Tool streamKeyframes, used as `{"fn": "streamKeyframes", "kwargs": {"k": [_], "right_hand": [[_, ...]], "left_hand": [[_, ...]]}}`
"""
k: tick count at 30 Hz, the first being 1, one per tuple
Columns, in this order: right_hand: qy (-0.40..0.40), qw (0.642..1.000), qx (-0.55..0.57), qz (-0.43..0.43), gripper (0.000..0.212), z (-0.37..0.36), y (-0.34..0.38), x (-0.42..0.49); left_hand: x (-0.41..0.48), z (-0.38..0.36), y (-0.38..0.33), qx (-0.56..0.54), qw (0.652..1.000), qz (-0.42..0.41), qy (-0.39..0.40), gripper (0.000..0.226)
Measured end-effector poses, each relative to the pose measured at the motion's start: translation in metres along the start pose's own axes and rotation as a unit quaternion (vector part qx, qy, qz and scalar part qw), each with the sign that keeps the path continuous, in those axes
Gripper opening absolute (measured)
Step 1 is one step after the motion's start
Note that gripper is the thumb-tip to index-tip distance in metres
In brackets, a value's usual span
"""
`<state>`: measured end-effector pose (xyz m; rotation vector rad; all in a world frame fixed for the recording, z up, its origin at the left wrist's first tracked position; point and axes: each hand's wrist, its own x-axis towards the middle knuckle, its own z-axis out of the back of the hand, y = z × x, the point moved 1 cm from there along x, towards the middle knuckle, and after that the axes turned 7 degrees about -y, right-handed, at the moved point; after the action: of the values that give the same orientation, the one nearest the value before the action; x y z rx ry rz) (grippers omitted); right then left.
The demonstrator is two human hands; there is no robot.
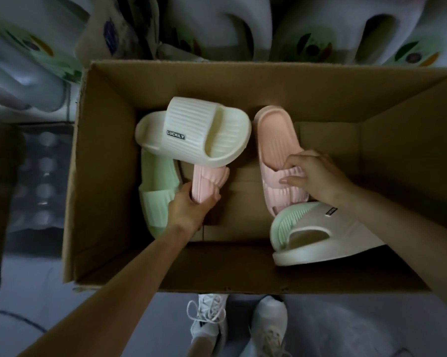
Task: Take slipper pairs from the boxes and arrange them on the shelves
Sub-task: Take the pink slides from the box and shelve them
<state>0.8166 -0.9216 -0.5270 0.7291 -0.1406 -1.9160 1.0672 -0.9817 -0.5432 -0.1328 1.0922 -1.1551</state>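
Clamping L hand (191,207) on pink ribbed foam slipper (209,181) at centre, R hand (312,176) on matching pink foam slipper (274,140) centre-right; best ease first from under cream ribbed foam slipper (199,130) w/o jerking.

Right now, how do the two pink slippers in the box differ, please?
The left pink slipper is half hidden under the cream slipper; the right pink slipper lies flat, footbed showing. The left hand grips the former's end; the right hand grips the latter's strap. Both are ribbed.
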Motion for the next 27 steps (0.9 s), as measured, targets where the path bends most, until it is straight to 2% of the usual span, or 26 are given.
{"fn": "streamKeyframes", "kwargs": {"k": [3, 5, 9, 15, 20, 27], "right_hand": [[-0.001, 1.000, 0.004, 0.006, 0.014, 0.002, -0.001, -0.001], [0.003, 1.000, 0.010, 0.011, 0.012, 0.004, -0.001, -0.003], [0.015, 0.999, 0.030, 0.034, 0.010, 0.020, 0.005, -0.013], [0.030, 0.995, 0.066, 0.065, 0.015, 0.068, 0.019, -0.031], [0.053, 0.982, 0.151, 0.101, 0.006, 0.133, 0.045, -0.047], [0.116, 0.971, 0.168, 0.127, 0.023, 0.226, 0.087, -0.102]], "left_hand": [[-0.003, 0.003, -0.003, -0.020, 1.000, -0.018, -0.001, 0.029], [-0.006, 0.007, -0.005, -0.064, 0.998, -0.014, 0.025, 0.032], [-0.018, 0.020, -0.018, -0.192, 0.974, 0.054, 0.105, 0.030], [-0.048, 0.050, -0.042, -0.269, 0.927, 0.141, 0.218, 0.039], [-0.090, 0.071, -0.062, -0.313, 0.906, 0.164, 0.231, 0.043], [-0.179, 0.110, -0.113, -0.301, 0.912, 0.121, 0.249, 0.043]]}}
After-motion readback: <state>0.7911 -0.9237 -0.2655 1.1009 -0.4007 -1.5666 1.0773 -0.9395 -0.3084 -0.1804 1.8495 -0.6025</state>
